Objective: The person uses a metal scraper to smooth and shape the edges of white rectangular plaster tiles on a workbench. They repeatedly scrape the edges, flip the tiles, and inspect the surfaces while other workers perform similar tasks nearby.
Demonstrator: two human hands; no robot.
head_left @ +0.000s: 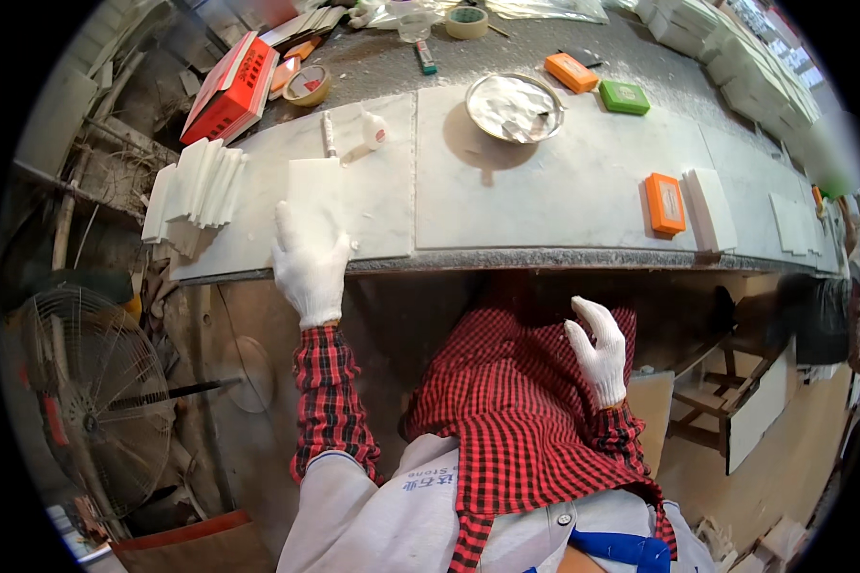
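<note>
My left hand, in a white knit glove, is at the table's front edge over the near end of a white stone tile. Its fingers lie along the tile's left side and the thumb is at the right, gripping it. The tile lies flat on the marble slab. My right hand, gloved too, hangs in front of the red checked apron with fingers loosely bent and apart, holding nothing. Beyond the tile are a slim tube and a small white bottle.
Stacked white tiles stand left of my left hand. A metal bowl of white paste sits at the back middle. An orange box stands beside white tiles on the right. A fan is at lower left, a wooden stool at right.
</note>
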